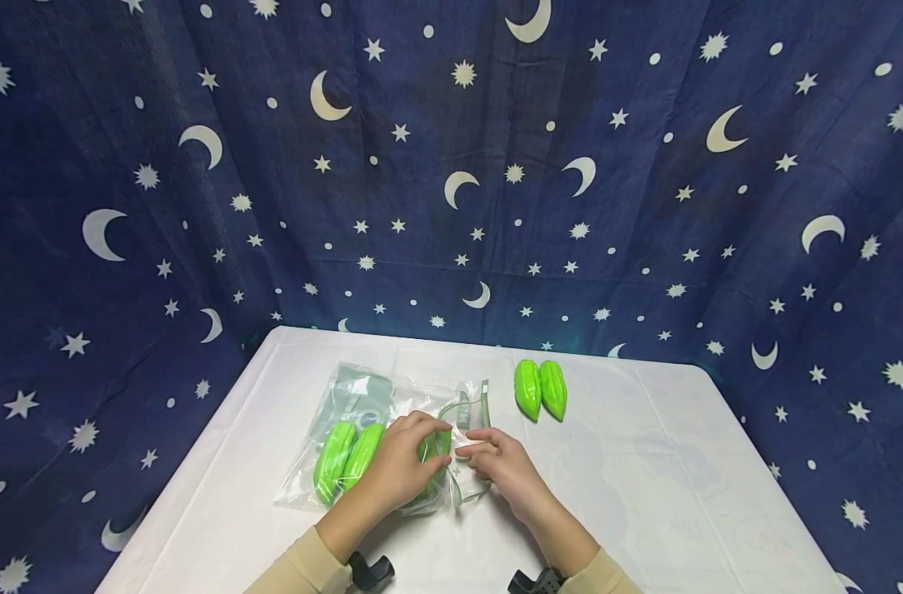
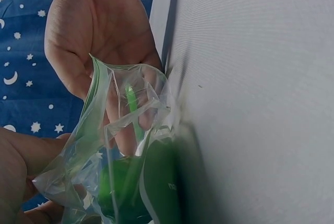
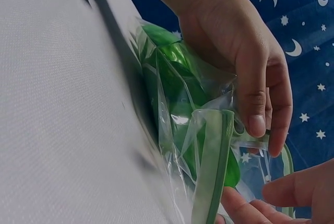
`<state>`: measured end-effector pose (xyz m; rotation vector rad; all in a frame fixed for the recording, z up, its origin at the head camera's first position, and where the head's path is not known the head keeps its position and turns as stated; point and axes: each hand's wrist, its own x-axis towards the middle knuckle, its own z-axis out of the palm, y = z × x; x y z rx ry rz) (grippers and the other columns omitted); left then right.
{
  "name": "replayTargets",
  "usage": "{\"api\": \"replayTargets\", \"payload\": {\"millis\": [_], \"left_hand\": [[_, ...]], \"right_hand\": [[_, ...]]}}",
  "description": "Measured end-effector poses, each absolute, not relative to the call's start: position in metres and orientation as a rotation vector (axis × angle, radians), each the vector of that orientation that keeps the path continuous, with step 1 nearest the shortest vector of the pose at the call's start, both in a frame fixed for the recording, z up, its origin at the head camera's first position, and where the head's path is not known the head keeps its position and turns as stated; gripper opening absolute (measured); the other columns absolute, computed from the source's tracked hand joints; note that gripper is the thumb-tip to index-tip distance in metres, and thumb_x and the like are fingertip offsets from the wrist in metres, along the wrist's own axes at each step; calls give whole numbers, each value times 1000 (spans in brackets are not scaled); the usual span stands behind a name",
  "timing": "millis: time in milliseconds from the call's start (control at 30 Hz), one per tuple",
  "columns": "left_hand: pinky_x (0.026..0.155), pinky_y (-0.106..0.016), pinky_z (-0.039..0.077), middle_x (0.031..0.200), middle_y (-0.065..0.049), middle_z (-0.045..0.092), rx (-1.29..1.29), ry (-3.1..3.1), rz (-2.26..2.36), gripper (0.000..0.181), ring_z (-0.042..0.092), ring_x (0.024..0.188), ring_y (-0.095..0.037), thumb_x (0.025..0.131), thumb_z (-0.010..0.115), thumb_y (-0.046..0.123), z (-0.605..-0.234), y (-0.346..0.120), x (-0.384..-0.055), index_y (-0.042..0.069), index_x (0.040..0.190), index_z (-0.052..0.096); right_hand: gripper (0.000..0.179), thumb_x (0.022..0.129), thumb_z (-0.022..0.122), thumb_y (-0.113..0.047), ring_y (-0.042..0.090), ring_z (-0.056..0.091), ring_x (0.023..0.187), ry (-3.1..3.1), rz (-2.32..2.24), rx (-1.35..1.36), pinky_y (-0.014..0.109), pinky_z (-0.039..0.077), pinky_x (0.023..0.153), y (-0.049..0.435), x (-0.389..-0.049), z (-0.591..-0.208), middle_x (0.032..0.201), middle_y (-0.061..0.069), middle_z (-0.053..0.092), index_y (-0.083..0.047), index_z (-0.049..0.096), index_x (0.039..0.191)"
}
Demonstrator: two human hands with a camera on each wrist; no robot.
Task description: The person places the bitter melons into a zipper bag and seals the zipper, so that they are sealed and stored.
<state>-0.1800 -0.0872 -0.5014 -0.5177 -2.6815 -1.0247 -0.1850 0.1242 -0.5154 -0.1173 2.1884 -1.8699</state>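
Note:
A clear zip bag (image 1: 295,483) with a green-edged mouth lies on the table, its mouth toward the right. Inside are green ridged fruits that look like star fruit (image 1: 335,462); two lie side by side at the left, and more green shows under my left hand (image 1: 395,466). That hand reaches over the bag and pinches its film near the mouth between thumb and fingers. At the mouth, my right hand (image 1: 506,472) has loosely extended fingers, which the left wrist view shows behind the clear film. Nothing is gripped in it.
Two more green star fruits (image 1: 528,389) lie together farther back, right of the bag. The white table (image 1: 644,495) ends at a dark blue curtain (image 1: 421,206) with moons and stars. Black wrist devices (image 1: 372,571) sit near both cuffs.

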Motion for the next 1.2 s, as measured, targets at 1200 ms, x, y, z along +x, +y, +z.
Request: {"api": "replayTargets", "payload": {"millis": [1200], "left_hand": [[99,-47,54,121,5,72,-514,-2674,-1027,40,66,117,-21,87,91,23,-501,-87,-178,22,124,77]], "right_hand": [[47,95,67,-2,21,74,99,2192,-1959,51,38,64,89,147,-188,-511,124,26,75,7,59,140]]}}
